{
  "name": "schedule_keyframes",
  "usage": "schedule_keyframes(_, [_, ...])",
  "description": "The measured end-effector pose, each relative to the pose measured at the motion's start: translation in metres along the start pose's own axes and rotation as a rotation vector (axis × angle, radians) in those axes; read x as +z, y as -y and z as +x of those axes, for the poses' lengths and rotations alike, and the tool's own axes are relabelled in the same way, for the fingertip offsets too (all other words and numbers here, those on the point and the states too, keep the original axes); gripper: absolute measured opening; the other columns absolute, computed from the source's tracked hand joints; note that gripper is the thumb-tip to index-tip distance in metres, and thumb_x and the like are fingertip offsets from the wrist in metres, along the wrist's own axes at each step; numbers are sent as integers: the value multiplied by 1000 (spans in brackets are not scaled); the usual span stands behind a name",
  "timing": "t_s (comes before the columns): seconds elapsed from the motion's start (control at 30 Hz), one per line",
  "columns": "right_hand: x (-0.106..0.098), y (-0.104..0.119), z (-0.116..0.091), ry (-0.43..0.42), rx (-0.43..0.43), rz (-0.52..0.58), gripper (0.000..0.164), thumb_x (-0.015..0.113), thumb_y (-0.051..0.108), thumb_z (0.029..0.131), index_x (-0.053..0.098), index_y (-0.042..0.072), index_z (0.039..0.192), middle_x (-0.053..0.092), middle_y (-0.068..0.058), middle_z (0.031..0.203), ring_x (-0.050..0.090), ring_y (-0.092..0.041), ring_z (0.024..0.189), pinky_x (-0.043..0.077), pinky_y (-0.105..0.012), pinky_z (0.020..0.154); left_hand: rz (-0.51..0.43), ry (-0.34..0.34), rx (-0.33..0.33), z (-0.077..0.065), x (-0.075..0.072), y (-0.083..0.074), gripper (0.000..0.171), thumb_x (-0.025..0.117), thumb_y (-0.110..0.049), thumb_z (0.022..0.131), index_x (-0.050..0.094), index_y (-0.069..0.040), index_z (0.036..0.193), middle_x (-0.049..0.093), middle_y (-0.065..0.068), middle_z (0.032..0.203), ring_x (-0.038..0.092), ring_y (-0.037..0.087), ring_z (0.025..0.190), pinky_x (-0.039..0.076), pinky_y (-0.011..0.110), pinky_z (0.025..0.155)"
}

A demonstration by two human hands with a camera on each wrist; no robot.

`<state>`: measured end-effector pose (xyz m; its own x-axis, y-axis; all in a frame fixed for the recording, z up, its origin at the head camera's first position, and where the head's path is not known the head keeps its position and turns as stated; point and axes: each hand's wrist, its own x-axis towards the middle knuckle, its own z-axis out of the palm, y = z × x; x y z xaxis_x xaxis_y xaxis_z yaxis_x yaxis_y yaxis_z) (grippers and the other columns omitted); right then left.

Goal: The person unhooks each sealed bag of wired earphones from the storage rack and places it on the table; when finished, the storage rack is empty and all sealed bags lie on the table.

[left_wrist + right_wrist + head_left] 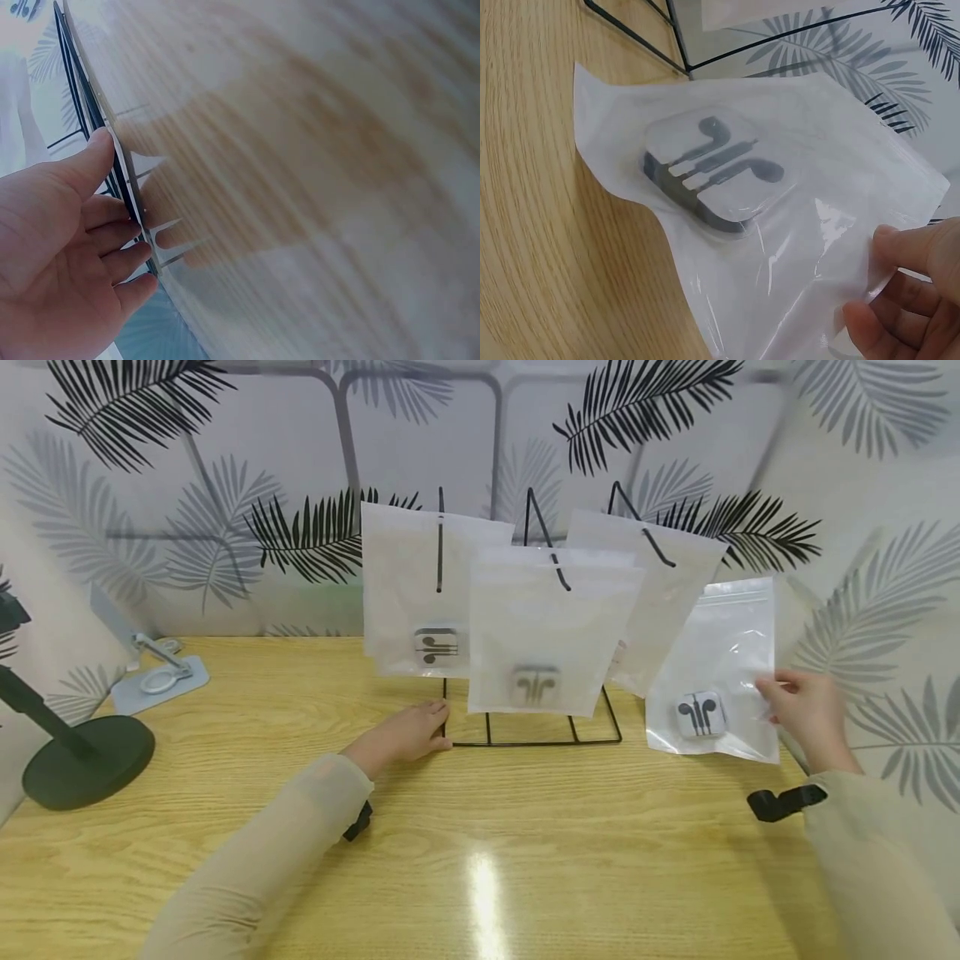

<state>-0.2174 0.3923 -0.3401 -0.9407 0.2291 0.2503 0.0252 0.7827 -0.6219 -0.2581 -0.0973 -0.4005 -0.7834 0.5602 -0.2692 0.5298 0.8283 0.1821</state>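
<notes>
My right hand point(813, 714) pinches the right edge of a translucent white zip bag point(731, 643) between thumb and fingers. Inside it, low down, lies a square white case with dark earphones printed on it point(712, 169). This bag is off to the right of the black wire display rack point(532, 744). At the rack's front left corner, my left hand point(408, 732) grips the base wire; the left wrist view shows thumb and fingers point(124, 262) around it. Similar bags hang from the rack's hooks: one at left point(405, 577), one in the middle point(551, 627), one at right point(637, 585).
A dark green round stand base point(90, 764) and a pale blue folding stand point(161, 681) stand on the left of the wooden table point(405, 877). Leaf-patterned cloth point(300, 460) hangs behind the rack and along the right side.
</notes>
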Motion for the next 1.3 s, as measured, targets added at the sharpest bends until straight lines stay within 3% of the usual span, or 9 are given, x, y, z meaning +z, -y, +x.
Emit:
schedule_keyframes(0.17, [9,-12,7,4,6,26,35,56,15,93,58,-15,110,61,-29,86,55,-10,47,47,-21,43,-2,2,2,2,1,1,67,46,-36,96,22,5,143,20,21,148,21,34,134,20,42,108])
schedule_keyframes(0.37, [20,-22,18,74,23,-30,40,53,8,91,48,-17,121,59,-33,95,54,-6,50,46,-18,45,-1,-6,8,2,1,1,66,47,-35,96,23,6,143,21,21,147,21,34,134,20,42,108])
schedule_keyframes(0.63, [33,-33,25,159,72,-26,47,52,2,88,40,-14,131,58,-34,98,59,-17,58,47,-22,48,-3,-2,9,-1,0,0,66,47,-35,97,23,5,143,20,20,148,20,33,134,19,42,109])
schedule_keyframes(0.83, [44,-44,27,205,145,-46,41,49,7,91,47,-9,129,53,-29,107,55,-23,72,45,-24,54,-15,1,4,-2,-2,-2,66,47,-34,97,22,5,143,20,20,148,19,33,135,18,43,109])
schedule_keyframes(1.0, [50,-50,29,227,170,-36,34,50,11,92,56,-10,118,58,-20,95,51,-23,75,42,-25,56,-22,7,3,-3,-2,-2,65,47,-34,97,22,5,143,20,20,148,18,33,135,18,43,109])
schedule_keyframes(1.17, [53,-47,30,263,194,-37,37,50,13,93,54,-14,118,56,-24,103,48,-28,85,39,-27,63,-25,7,8,-2,-1,-2,65,47,-33,97,22,5,143,19,20,148,19,33,135,18,44,109])
schedule_keyframes(1.3, [55,-46,31,279,240,-19,39,48,13,93,51,-14,121,53,-25,109,49,-28,86,41,-24,61,-17,4,11,-2,-1,-1,65,47,-34,97,22,5,144,19,20,148,19,33,135,19,43,109])
